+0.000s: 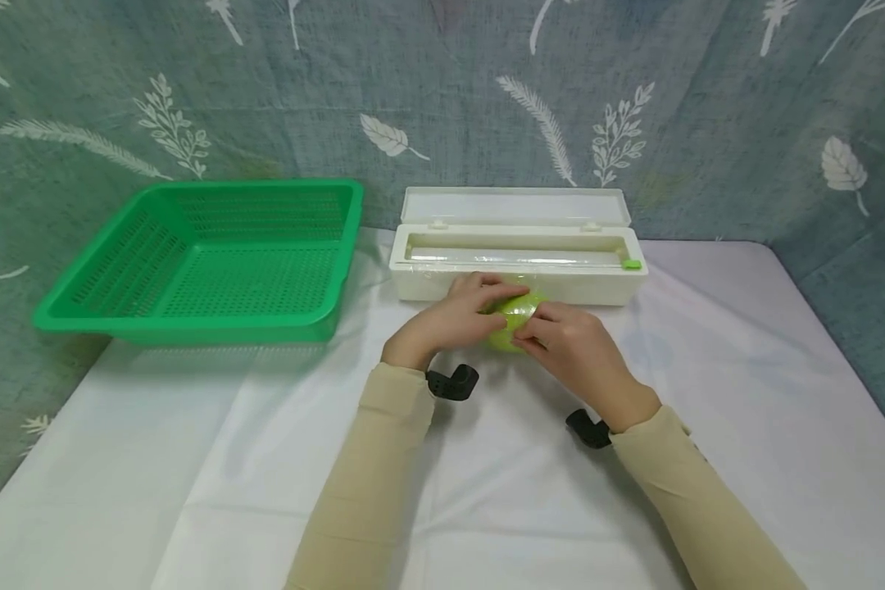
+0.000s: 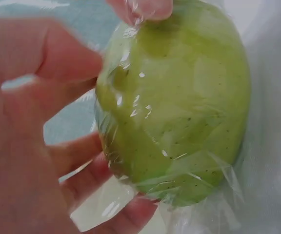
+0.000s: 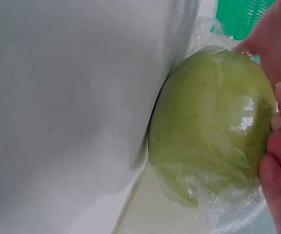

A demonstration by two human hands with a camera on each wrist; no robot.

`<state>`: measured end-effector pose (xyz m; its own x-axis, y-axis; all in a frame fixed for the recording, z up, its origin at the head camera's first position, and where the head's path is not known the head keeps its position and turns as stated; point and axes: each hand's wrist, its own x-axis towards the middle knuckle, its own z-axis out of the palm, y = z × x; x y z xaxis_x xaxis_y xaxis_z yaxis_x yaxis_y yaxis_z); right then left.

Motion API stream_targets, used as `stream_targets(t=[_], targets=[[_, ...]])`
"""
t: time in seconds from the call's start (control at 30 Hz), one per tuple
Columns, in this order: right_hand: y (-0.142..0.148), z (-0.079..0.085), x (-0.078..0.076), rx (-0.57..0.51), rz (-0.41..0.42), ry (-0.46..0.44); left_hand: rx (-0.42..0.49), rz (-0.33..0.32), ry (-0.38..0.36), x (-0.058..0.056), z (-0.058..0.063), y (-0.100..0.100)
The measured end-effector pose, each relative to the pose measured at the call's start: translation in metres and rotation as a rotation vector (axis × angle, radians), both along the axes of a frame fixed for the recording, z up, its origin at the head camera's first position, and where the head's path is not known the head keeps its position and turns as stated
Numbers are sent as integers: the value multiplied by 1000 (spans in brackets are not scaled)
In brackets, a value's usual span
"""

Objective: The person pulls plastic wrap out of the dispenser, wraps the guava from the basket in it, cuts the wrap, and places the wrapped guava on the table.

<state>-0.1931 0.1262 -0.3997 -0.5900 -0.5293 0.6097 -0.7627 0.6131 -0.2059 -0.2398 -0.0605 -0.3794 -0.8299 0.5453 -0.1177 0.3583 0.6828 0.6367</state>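
Observation:
A smooth, oval green fruit [image 2: 189, 107] with small dark specks sits on the cloth under my hands, wrapped in clear plastic film [image 3: 199, 187]. The film clings over its skin, with loose wrinkled ends sticking out at the sides. My left hand [image 1: 466, 315] holds the fruit from the left, thumb and fingers spread around its side. On the other side, the curled fingers of my right hand [image 1: 574, 342] pinch film close against the top of the fruit. The fruit's underside is hidden.
Just behind the hands stands a white film dispenser box [image 1: 442, 284], lid [image 1: 516, 206] raised, with a roll [image 1: 512, 255] inside and a green slider [image 1: 631, 265] at its right. A green basket [image 1: 324, 319] stands at left. Patterned fabric [image 1: 457, 123] hangs behind the white-covered table [image 1: 265, 492].

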Motion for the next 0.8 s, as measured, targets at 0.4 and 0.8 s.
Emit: stream_targets(t=[0.4,0.8], targets=[[4,7,-1,131,25,35,-57,90,151,1,4,13],[10,14,1,195,58,16,-22,34,95,-3,2,11]])
